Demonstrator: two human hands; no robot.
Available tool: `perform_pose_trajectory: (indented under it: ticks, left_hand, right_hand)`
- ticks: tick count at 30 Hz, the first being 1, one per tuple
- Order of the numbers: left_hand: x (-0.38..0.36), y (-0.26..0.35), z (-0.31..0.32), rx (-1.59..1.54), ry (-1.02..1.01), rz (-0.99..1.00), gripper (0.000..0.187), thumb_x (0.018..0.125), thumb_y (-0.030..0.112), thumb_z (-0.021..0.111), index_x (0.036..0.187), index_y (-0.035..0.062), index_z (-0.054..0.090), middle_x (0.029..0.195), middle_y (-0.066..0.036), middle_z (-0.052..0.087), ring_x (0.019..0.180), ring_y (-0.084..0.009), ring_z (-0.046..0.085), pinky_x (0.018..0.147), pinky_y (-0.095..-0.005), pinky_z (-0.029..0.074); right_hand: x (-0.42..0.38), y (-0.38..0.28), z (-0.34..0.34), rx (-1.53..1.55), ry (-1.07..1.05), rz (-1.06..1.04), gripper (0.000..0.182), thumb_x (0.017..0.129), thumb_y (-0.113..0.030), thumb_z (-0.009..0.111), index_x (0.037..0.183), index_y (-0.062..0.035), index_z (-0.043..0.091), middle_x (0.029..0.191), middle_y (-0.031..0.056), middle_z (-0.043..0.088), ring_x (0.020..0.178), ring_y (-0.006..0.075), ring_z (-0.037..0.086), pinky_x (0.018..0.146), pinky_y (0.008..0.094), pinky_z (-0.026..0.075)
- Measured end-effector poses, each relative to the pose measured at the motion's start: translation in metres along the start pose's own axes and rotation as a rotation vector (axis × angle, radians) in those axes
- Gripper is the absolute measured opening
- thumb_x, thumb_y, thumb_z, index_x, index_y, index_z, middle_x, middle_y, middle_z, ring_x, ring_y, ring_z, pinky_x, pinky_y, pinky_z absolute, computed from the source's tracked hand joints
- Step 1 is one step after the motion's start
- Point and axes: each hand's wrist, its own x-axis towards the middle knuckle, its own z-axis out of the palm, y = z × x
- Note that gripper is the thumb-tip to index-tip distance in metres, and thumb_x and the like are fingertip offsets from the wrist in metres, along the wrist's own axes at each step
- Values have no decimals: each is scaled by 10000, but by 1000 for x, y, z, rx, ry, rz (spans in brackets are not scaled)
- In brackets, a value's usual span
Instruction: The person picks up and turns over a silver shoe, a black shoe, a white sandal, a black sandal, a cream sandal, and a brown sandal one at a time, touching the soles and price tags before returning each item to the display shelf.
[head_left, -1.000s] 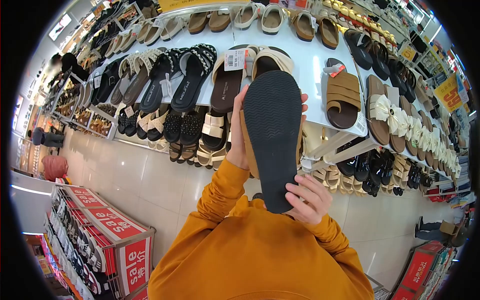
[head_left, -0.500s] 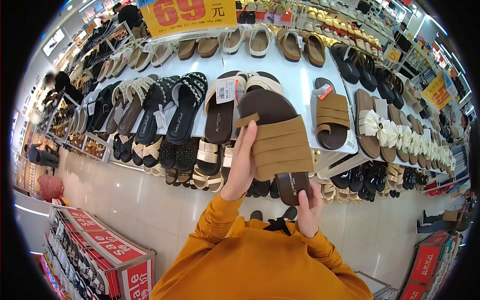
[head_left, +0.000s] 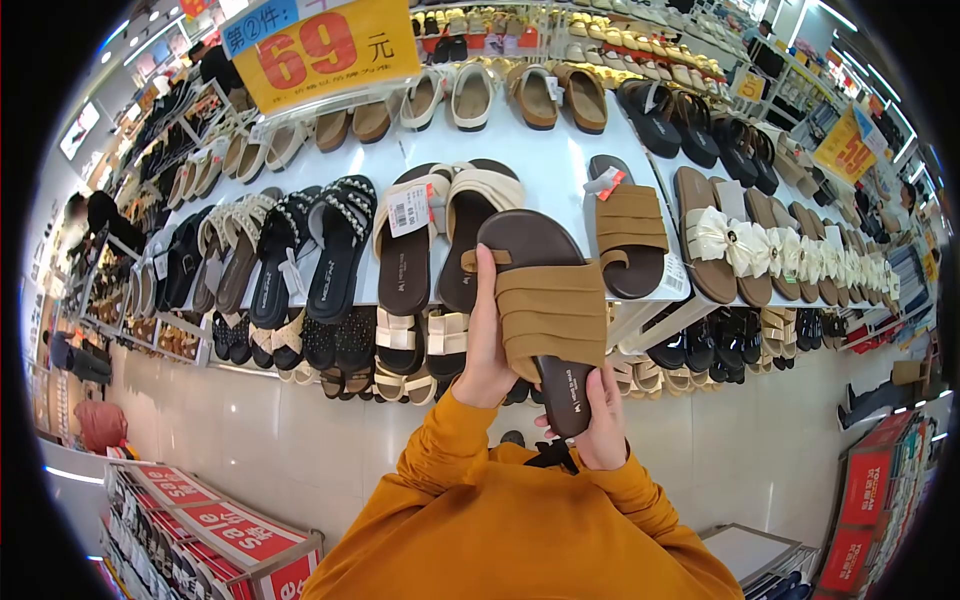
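Note:
Between my hands is a brown slide sandal (head_left: pixel 550 315) with a wide pleated tan strap and a toe loop, its dark insole facing me. My left hand (head_left: pixel 487 340) grips it along the left side, thumb by the toe loop. My right hand (head_left: pixel 600 425) is closed around the heel end at the lower right, with fingers partly hidden behind the sole. A matching sandal (head_left: pixel 632 228) with a red and white tag lies on the white display shelf (head_left: pixel 560 185) just beyond. Left of the held one are cream-strapped sandals (head_left: pixel 405 250), one bearing a white price tag (head_left: pixel 410 210).
Black sandals (head_left: pixel 340 250) and bow-trimmed sandals (head_left: pixel 715 235) line the shelf, with more shoes on a lower tier. A yellow price sign (head_left: pixel 325 50) stands at the back. Red sale racks (head_left: pixel 215 520) flank me at the lower left and lower right. Other people are in the background.
The held sandal has moved slightly down and left, its heel tilting nearer to me. My view has shifted, so the shelf sits a little lower and further left. Both hands keep hold.

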Motion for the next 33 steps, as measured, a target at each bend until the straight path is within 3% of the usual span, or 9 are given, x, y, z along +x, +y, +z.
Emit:
perform_pose_trajectory:
  ticks: [2, 9, 12, 14, 18, 21, 24, 30, 33]
  left_hand:
    - [-3, 1, 3, -1, 13, -4, 698, 945, 652, 393, 1237, 37, 549, 1150, -94, 641, 1023, -189, 644, 891, -324, 520]
    - [-14, -2, 15, 45, -6, 4, 666, 948, 641, 406, 1267, 70, 530, 1156, -78, 621, 1032, -178, 621, 900, -313, 501]
    - [-14, -5, 21, 147, -1, 2, 655, 975, 616, 367, 1286, 60, 518, 1179, -79, 614, 1044, -154, 610, 916, -300, 484]
    - [-5, -15, 20, 162, -21, -25, 665, 991, 604, 326, 1299, 44, 508, 1193, -80, 612, 1050, -135, 604, 921, -285, 474]
    - [11, -39, 12, 793, -264, 431, 684, 1042, 488, 142, 1417, -40, 363, 1519, -191, 295, 1431, -291, 237, 1150, -394, 207]
    - [22, -36, 22, 1459, -201, 670, 528, 1018, 356, 420, 1289, -92, 486, 1508, -289, 264, 1408, -417, 256, 1147, -456, 218]
    - [40, -54, 20, 1777, -203, 786, 445, 989, 298, 490, 1219, -78, 553, 1501, -308, 264, 1390, -456, 263, 1151, -469, 205]
    - [57, -68, 30, 1779, -134, 839, 445, 965, 287, 545, 1237, -63, 508, 1506, -297, 252, 1377, -423, 312, 1133, -483, 246]
    - [52, -56, 33, 1342, -182, 692, 463, 951, 258, 577, 1282, -49, 474, 1539, -250, 215, 1379, -389, 330, 1136, -476, 246]
  right_hand:
    - [-1, -1, 0, 31, 11, 73, 438, 1024, -377, 427, 1291, -32, 386, 986, 200, 658, 708, 304, 708, 528, 323, 582]
    - [-3, 12, -13, -491, -196, -338, 518, 1011, -363, 453, 1224, 109, 462, 1040, 219, 652, 818, 326, 705, 715, 358, 595]
    - [-10, 6, -15, -481, -219, -200, 389, 1014, -224, 453, 1259, 78, 430, 1133, 200, 622, 932, 281, 684, 746, 367, 576]
    - [-18, 1, -25, -340, -121, -108, 435, 1027, -289, 412, 1239, 91, 413, 1059, 258, 626, 848, 318, 692, 711, 377, 585]
    - [-35, -5, -48, -262, 31, -197, 431, 1031, -315, 383, 1205, 79, 395, 922, 293, 633, 734, 367, 680, 644, 424, 585]
    - [-44, -11, -60, -273, 254, -385, 380, 1026, -295, 384, 1197, 43, 421, 958, 231, 597, 739, 353, 661, 580, 447, 571]
    - [-51, -26, -74, -171, 268, -405, 323, 1015, -207, 428, 1200, 58, 436, 935, 234, 639, 730, 313, 670, 655, 379, 561]
    - [-53, -29, -82, -272, 309, -398, 318, 985, -204, 493, 1157, 63, 473, 930, 238, 657, 708, 290, 673, 675, 360, 554]
    - [-51, -29, -88, -321, 242, -338, 367, 951, -228, 560, 1167, 56, 474, 940, 242, 658, 720, 290, 677, 685, 360, 556]
